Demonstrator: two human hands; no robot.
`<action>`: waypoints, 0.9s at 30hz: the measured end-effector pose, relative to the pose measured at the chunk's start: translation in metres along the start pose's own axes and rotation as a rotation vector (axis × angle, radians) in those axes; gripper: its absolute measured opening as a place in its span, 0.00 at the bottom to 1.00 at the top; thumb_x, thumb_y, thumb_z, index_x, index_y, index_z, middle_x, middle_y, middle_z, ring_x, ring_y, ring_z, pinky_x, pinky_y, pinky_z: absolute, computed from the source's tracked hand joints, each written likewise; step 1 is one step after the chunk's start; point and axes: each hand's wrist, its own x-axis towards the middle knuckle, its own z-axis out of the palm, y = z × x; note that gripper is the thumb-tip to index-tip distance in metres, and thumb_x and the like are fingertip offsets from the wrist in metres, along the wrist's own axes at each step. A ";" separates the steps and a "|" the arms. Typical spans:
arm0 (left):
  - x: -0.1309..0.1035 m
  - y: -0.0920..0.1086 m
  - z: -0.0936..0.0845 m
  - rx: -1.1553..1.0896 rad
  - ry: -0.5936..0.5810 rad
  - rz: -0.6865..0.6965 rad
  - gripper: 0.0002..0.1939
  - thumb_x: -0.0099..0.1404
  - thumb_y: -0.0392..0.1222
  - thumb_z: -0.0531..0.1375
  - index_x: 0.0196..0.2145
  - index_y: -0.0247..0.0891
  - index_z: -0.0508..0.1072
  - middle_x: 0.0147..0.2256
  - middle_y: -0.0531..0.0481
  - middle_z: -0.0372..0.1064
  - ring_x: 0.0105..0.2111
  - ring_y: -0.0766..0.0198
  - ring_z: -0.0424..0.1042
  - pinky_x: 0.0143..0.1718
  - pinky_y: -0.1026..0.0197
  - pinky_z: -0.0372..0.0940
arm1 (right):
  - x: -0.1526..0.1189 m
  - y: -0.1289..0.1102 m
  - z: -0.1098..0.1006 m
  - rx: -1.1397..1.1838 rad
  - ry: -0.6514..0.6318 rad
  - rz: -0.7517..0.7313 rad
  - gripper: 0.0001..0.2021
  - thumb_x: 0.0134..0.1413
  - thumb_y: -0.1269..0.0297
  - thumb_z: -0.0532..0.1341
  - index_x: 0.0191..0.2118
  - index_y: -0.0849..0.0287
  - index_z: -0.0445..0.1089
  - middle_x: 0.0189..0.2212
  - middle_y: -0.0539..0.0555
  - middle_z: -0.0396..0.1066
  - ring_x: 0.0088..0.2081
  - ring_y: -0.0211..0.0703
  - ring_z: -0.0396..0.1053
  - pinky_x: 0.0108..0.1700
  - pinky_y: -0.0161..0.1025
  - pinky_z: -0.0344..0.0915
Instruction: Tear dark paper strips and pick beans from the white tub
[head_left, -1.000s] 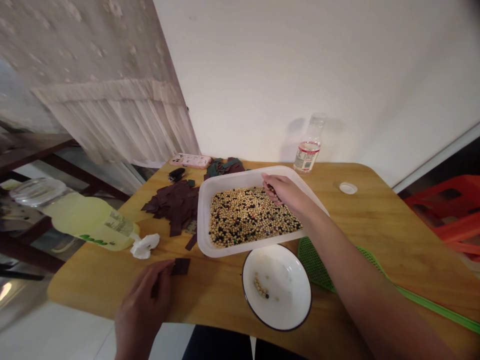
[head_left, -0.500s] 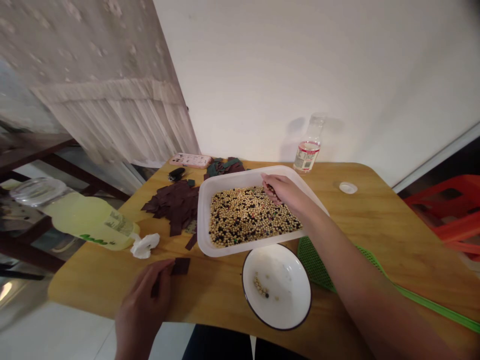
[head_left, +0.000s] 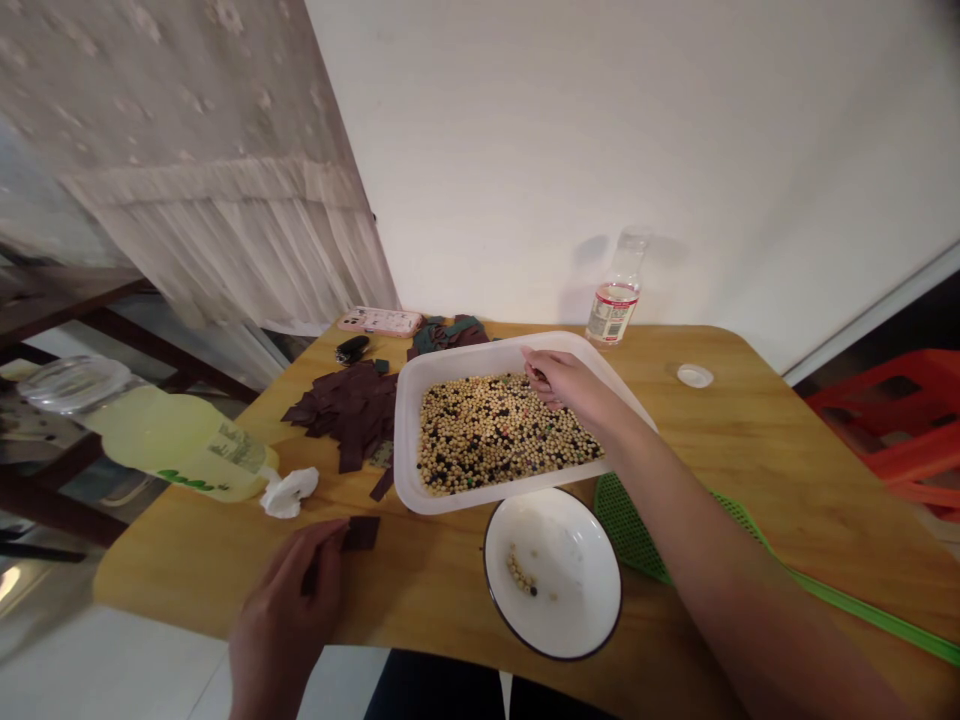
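Left hand (head_left: 283,590): my fingers pinched a dark square (head_left: 363,534).
Right hand (head_left: 564,385): fingers curled together, contents unclear.
Plastic tub (head_left: 406,430): held many small beads (head_left: 487,430).
Bowl (head_left: 562,625): held only a few.

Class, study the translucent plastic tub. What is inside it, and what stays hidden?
Inside the plastic tub are many pale and black beads, plus a few coloured ones. Beads hide its bottom; the right hand covers part of its contents.

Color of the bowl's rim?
Dark, near black, around the white bowl; shows best in the current head view.
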 end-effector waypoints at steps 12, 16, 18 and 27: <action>0.004 0.005 -0.008 0.050 0.034 0.143 0.11 0.66 0.42 0.51 0.37 0.39 0.72 0.34 0.50 0.75 0.32 0.64 0.75 0.33 0.66 0.65 | 0.010 -0.025 0.022 -0.087 -0.091 0.120 0.19 0.60 0.57 0.52 0.21 0.57 0.52 0.14 0.41 0.43 0.14 0.28 0.38 0.16 0.30 0.36; 0.002 0.003 -0.005 0.050 0.045 0.133 0.11 0.66 0.41 0.51 0.37 0.39 0.72 0.35 0.50 0.75 0.32 0.64 0.75 0.32 0.66 0.66 | 0.016 -0.036 0.059 -0.141 -0.172 0.150 0.18 0.63 0.60 0.47 0.21 0.57 0.51 0.14 0.41 0.43 0.14 0.29 0.41 0.16 0.29 0.41; 0.001 0.002 -0.004 0.037 0.039 0.142 0.10 0.66 0.40 0.51 0.37 0.39 0.72 0.35 0.50 0.75 0.32 0.64 0.75 0.33 0.66 0.66 | 0.013 -0.037 0.075 -0.191 -0.225 0.166 0.16 0.62 0.62 0.51 0.22 0.58 0.55 0.14 0.43 0.50 0.15 0.29 0.48 0.17 0.28 0.48; -0.003 -0.003 -0.001 -0.024 0.024 0.152 0.09 0.65 0.38 0.53 0.40 0.41 0.71 0.37 0.50 0.74 0.34 0.64 0.74 0.35 0.66 0.65 | -0.008 -0.038 0.097 -0.375 -0.319 0.164 0.13 0.62 0.63 0.52 0.29 0.61 0.67 0.31 0.54 0.71 0.30 0.36 0.68 0.32 0.33 0.67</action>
